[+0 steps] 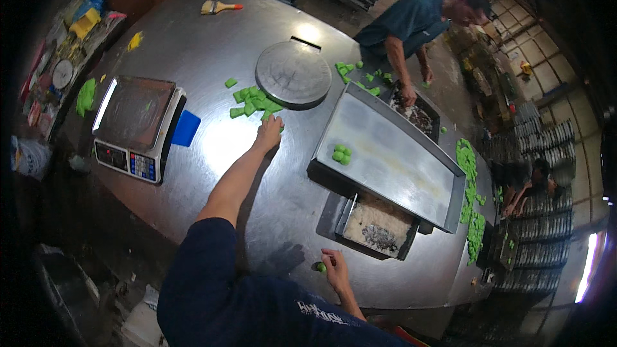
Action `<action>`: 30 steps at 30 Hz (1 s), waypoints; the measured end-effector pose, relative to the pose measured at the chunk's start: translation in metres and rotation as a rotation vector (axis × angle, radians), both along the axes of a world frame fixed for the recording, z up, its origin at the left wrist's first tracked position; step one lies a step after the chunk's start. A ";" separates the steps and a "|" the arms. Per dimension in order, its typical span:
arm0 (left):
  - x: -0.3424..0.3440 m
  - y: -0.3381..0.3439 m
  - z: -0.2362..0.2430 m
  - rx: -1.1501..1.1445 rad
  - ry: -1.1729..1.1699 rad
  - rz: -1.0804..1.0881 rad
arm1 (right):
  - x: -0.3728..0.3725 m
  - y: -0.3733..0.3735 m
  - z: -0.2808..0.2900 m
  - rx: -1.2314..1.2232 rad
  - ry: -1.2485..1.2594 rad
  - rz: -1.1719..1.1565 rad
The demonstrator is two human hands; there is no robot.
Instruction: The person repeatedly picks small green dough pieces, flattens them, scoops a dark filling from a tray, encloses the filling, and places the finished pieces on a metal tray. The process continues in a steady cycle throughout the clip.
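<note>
My left hand (269, 133) reaches out over the metal table beside a pile of cut green dough pieces (252, 101). Its fingers are closed, and a bit of green dough (281, 130) shows at their edge. Nearer my body, my right hand (336, 271) is curled low at the table's front edge, around a small green dough ball (321, 267) on its left side. A long metal tray (379, 148) stands to the right, with several green balls (342, 154) grouped at its left end. In front of it is a smaller tin (379, 225) of pale crumbly stuff with a dark patch.
A digital scale (138, 128) and a blue scraper (186, 128) lie left. Behind the pile sits a round metal plate (294, 74); a brush (220, 7) lies farther back. Across the tray a co-worker (411, 32) reaches into a dark-filled tin (427, 115). Green dough (472, 199) lies along the right edge.
</note>
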State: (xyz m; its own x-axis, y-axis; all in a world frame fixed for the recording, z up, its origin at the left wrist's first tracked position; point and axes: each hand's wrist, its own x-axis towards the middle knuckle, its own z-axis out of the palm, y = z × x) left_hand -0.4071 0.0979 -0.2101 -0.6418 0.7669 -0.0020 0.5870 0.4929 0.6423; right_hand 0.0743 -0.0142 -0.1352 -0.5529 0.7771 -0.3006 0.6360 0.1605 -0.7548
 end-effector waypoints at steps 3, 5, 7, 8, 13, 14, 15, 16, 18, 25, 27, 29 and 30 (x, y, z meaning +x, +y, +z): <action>0.008 -0.020 0.034 0.070 -0.487 -0.033 | -0.014 0.017 -0.006 -0.095 0.053 -0.011; 0.054 -0.066 0.049 0.178 -0.741 -0.222 | -0.020 0.028 -0.007 -0.165 0.042 -0.028; 0.107 -0.121 0.056 0.101 -1.013 -0.536 | -0.027 0.038 -0.007 -0.165 0.039 -0.044; 0.144 -0.152 0.059 0.027 -1.228 -0.535 | -0.030 0.043 -0.006 -0.168 0.009 -0.052; 0.192 -0.211 0.035 -0.300 -0.919 -0.825 | -0.032 0.060 0.001 -0.154 0.030 -0.104; 0.188 -0.209 0.032 -0.251 -0.818 -0.810 | -0.031 0.062 0.003 -0.156 0.054 -0.115; 0.172 -0.196 0.025 -0.263 -0.848 -0.651 | -0.029 0.063 0.005 -0.148 0.015 -0.120; 0.138 -0.177 0.018 -0.207 -0.770 -0.536 | -0.027 0.064 0.008 -0.135 0.011 -0.116; 0.066 -0.131 0.013 -0.045 -0.489 -0.261 | -0.024 0.064 0.012 -0.123 0.011 -0.114; -0.148 -0.012 0.010 0.215 0.146 0.184 | -0.032 0.061 0.024 -0.222 -0.099 -0.154; -0.165 0.006 0.004 0.015 0.088 0.086 | -0.037 0.061 0.027 -0.255 -0.010 -0.149; -0.169 0.014 -0.002 -0.083 0.114 0.082 | -0.042 0.061 0.028 -0.242 0.021 -0.124; -0.168 0.015 -0.004 -0.141 0.129 0.077 | -0.043 0.062 0.027 -0.206 0.026 -0.086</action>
State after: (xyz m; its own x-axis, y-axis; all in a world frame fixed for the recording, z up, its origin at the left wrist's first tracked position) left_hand -0.5749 0.1133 -0.2146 -0.7006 0.7132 -0.0194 0.6169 0.6192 0.4857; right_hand 0.0312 0.0475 -0.1077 -0.4965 0.7455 -0.4447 0.6210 -0.0529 -0.7820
